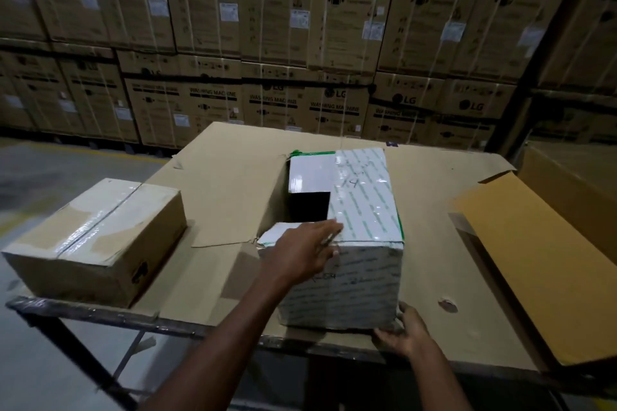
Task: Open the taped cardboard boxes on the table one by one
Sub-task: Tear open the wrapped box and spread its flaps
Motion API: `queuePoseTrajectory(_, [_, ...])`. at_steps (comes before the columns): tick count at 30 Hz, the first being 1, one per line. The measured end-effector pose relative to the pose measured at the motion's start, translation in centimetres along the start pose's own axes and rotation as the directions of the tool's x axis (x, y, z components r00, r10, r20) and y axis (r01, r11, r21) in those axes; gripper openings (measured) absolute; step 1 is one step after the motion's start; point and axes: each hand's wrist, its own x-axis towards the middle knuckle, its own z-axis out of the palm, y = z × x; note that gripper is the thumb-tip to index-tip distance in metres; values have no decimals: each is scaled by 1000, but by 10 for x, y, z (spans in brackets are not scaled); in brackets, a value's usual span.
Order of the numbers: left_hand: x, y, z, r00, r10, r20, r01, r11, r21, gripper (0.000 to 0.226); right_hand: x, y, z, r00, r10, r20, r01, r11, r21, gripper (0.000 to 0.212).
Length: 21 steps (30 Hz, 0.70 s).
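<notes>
Right hand [405, 332]: nearest the camera, at the bottom right corner of the white box's near face, where that face meets the table; the fingers lie loosely spread against the corner, curled round nothing that can be seen.
Left hand [302, 252]: reaches forward over the near top edge of the white box, palm down, fingers straight and together, their tips on the long taped flap beside the dark opening; it grips nothing.
White box [364, 264]: stands in the middle of the table, close to the near edge, wrapped in white printed tape with green tape at its far corner; its right top flap lies flat, the left part of the top shows a black gap between two short white flaps, so it is partly open.
Table [233, 177]: a dark metal frame covered by flat cardboard sheet, which has a small torn hole near the right hand.
Brown box [96, 240]: sits at the left end of the table, well apart from the white box, top seam sealed with clear glossy tape.
Flat brown flap [534, 264]: lies at the right end of the table.
Washing machine cartons [300, 43]: stacked in two strapped tiers behind the table, filling the background.
</notes>
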Motion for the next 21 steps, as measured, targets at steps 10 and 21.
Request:
queuePoseTrajectory(10, [10, 29, 22, 992, -77, 98, 81, 996, -35, 49, -62, -56, 18, 756, -652, -60, 575, 705, -416, 19])
queuePoseTrajectory(21, [9, -38, -32, 842, -526, -115, 530, 848, 4, 31, -113, -42, 125, 328, -643, 692, 799, -202, -567, 17])
